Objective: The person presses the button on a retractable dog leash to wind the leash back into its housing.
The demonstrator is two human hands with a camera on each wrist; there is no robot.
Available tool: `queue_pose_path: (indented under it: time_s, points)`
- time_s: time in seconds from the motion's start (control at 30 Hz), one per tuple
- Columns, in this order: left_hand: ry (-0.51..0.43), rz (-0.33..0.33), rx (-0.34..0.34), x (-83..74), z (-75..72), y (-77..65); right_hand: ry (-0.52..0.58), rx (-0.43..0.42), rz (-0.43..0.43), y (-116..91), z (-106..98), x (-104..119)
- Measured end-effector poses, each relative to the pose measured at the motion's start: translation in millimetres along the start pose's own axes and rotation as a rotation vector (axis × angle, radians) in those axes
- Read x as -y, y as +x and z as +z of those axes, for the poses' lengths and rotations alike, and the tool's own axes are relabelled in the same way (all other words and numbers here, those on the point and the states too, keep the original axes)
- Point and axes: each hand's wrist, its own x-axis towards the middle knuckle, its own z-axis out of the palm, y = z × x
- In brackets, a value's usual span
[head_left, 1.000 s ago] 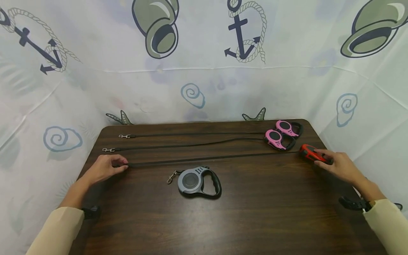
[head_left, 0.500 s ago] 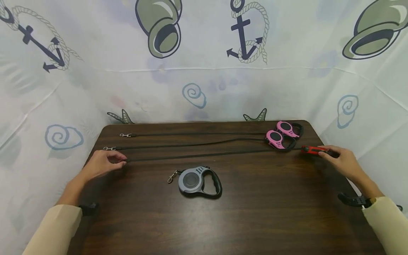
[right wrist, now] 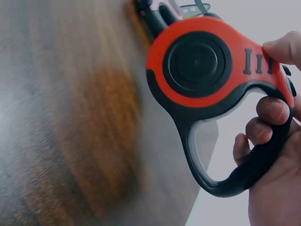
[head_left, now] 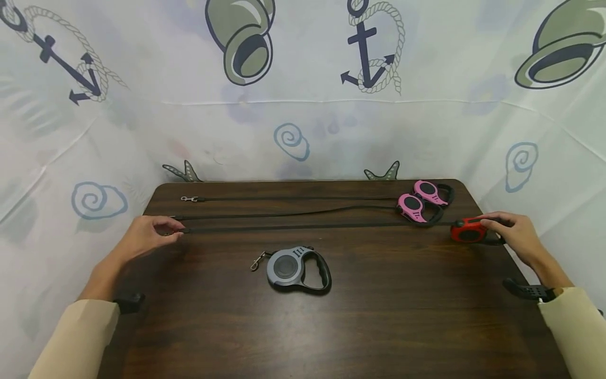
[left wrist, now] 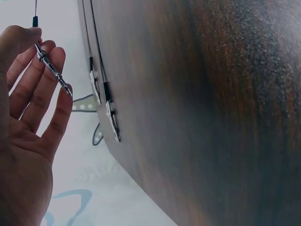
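1. The left hand [head_left: 149,237] pinches the cord end beside the metal clip [left wrist: 54,70], other fingers loosely spread; a firm pinch seems wise, since the cord may spring back.
2. The right hand [head_left: 517,238] curls round the handle [right wrist: 269,162] of the red leash [right wrist: 196,66], near the table's right edge. Whether its thumb works a button, I cannot tell.
3. Between the hands the cord [head_left: 303,228] runs nearly straight; light, even tension would suit it.
4. Just beyond lie two pink leashes, one nearer [head_left: 411,206], one farther [head_left: 428,191], cords drawn out leftward. The red one's cord passes close by the nearer; best avoid snagging it.
5. A gray leash [head_left: 285,267] rests nearer the person on the table [head_left: 303,337].
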Motion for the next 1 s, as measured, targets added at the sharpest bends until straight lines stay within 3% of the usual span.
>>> queue_pose_path:
  time_s: [0.2, 0.47, 0.6, 0.73, 0.9, 1.0]
  points:
    - [-0.053, -0.046, -0.004, 0.9, -4.1, -3.5, 0.151, 0.009, -0.016, 6, -8, 3]
    - [-0.153, -0.108, 0.001, 0.5, -12.8, -8.0, 0.679, 0.125, -0.028, 15, -11, 5]
    - [-0.165, -0.161, 0.003, -1.9, -16.6, -8.9, 0.717, 0.161, -0.029, 17, -12, 7]
    - [-0.178, -0.163, -0.009, -2.9, -18.4, -9.7, 0.684, 0.19, -0.037, 18, -14, 9]
    - [-0.169, -0.149, -0.025, -0.3, -18.6, -11.0, 0.735, 0.256, -0.098, 20, -15, 12]
    - [-0.148, -0.146, -0.03, 1.3, -18.6, -11.8, 0.742, 0.249, -0.094, 20, -13, 15]
